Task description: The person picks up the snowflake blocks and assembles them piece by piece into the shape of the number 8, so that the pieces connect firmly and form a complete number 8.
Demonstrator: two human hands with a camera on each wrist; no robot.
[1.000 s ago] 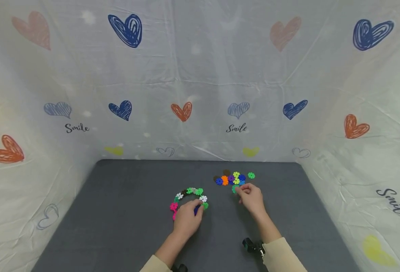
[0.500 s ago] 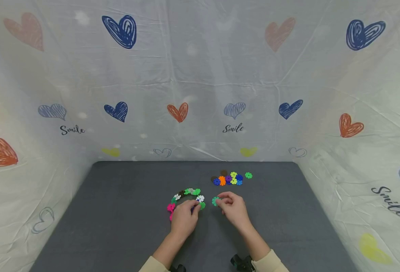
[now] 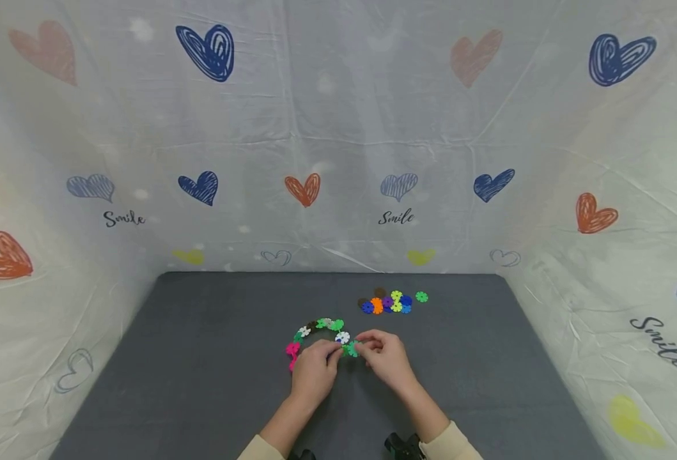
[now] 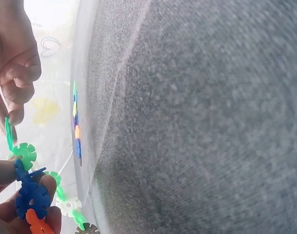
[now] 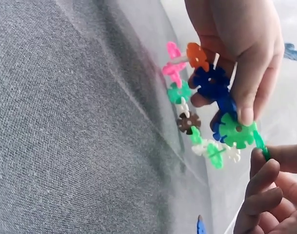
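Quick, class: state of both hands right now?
Left hand: closed, holding a chain of multicoloured notched plastic discs.
Right hand: closed, pinching a green notched plastic disc.

A green disc (image 5: 262, 145) touches the curved multicoloured disc chain (image 5: 211, 83).

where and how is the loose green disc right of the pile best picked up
Probably by the notched rim of the green disc, coming from the right: it lies flat and apart, with the pile to its left.
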